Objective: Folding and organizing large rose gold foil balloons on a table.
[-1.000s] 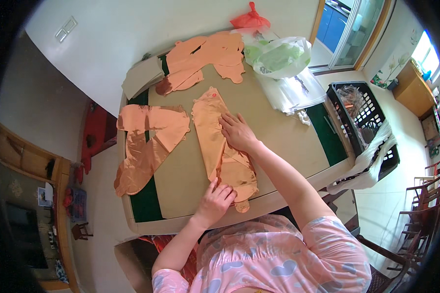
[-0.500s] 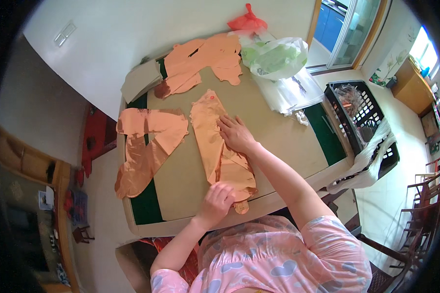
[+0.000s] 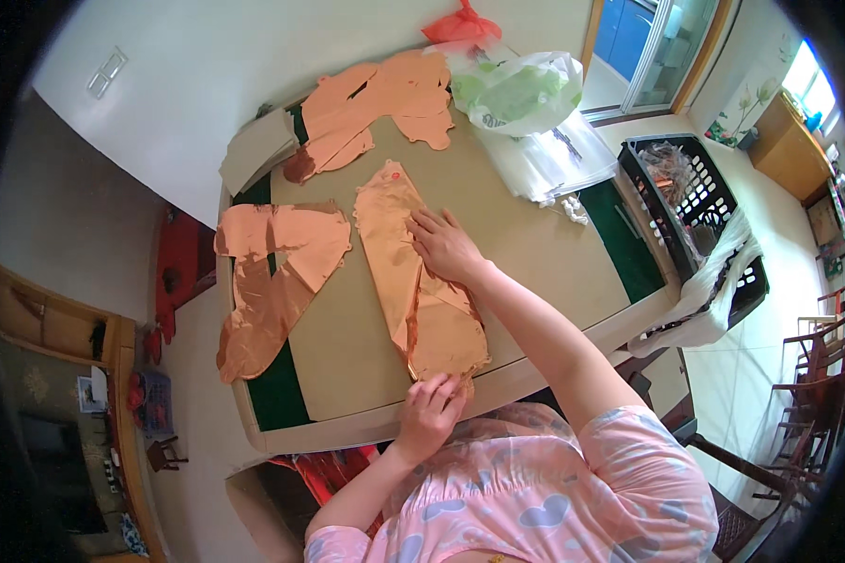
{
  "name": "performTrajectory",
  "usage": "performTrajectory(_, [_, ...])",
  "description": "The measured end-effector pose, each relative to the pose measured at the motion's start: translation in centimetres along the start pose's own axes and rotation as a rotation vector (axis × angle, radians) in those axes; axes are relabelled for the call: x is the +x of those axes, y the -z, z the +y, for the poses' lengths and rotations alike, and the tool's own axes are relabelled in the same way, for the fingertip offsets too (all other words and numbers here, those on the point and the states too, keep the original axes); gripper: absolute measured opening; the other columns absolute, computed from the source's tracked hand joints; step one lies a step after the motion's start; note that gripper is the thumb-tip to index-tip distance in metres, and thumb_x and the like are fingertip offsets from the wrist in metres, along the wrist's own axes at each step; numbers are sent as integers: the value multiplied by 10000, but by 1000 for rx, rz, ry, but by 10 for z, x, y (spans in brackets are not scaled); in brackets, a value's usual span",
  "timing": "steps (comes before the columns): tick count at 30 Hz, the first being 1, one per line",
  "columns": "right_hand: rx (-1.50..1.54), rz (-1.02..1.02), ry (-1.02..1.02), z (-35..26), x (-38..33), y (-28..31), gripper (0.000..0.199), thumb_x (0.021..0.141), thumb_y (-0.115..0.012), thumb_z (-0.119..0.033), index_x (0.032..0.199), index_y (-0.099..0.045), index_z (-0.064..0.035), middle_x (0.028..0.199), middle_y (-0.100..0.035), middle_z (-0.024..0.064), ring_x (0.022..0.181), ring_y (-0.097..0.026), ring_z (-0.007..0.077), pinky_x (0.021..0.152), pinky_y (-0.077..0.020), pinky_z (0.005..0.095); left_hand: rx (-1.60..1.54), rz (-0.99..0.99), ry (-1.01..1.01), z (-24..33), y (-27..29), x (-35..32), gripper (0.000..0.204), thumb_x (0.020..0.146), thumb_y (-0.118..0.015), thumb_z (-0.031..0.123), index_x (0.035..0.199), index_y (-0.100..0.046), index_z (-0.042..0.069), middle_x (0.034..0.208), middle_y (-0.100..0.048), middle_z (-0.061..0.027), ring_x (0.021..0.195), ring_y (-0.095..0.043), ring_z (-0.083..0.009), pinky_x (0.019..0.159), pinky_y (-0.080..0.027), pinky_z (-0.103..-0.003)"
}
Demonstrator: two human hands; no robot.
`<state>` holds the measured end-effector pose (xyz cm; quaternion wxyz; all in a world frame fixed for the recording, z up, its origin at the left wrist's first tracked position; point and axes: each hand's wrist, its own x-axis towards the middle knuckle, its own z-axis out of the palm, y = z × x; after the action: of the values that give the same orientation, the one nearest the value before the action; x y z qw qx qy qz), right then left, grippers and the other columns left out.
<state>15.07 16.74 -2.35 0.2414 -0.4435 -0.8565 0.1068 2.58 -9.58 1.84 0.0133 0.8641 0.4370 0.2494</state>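
A flat, folded rose-gold foil balloon (image 3: 394,253) lies lengthwise on the table in front of me. My right hand (image 3: 444,246) rests on its upper right side, fingers stretched out and pressing it flat. At its lower end, close to the table's near edge, my left hand (image 3: 431,410) has its fingers curled onto the foil and covers the bottom tab. A second foil balloon (image 3: 277,272), angular and flat, is spread to the left. Beyond it, several more foil balloons (image 3: 385,98) are stacked at the far side.
A tan board (image 3: 535,272) covers most of the green-topped table. Grey sheets (image 3: 258,150) sit at the far left corner. Clear plastic sleeves (image 3: 554,164) and a green-white plastic bag (image 3: 526,94) lie far right. Beside the table stands a black crate (image 3: 671,206) with white plastic draped over it.
My left hand has moved right and slightly down, from beside the balloon onto its lower end. The right hand still lies flat on the foil. The whole view has shifted slightly.
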Motion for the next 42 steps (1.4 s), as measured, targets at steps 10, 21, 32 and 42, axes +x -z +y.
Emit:
performTrajectory(10, [-1,19,15,0,-1,-1,435,973,-436,-277,1341,-471,-47,1423,-436,125,1374,-324,257,1141,-214,475,-40,60,62,2,-6,-7,166,757,-696,116,911,-642,86,1034,-596,-30,1052,-539,-202,892,-406,-377])
performTrajectory(21, [-11,54,35,1,1,2,429,956,-461,-252,1321,-481,-26,1397,-460,142,1347,-361,280,1118,-251,498,-131,246,379,-65,16,26,324,908,-567,127,1218,-563,32,1262,-542,-152,1216,-478,-338,1018,-358,-458])
performTrajectory(32, [33,102,47,-7,-1,8,441,934,-501,-274,1309,-505,-42,1423,-433,158,1338,-372,321,1099,-271,514,62,-109,522,-168,-41,93,574,964,-453,346,1402,-367,-13,1486,-334,-190,1394,-288,-327,1130,-198,-525])
performTrajectory(42, [-6,38,32,-4,-1,7,439,930,-502,-236,1332,-491,-59,1434,-427,143,1361,-348,302,1094,-280,527,24,46,508,-174,-55,87,532,969,-443,299,1403,-374,1,1489,-328,-186,1403,-267,-328,1130,-172,-540])
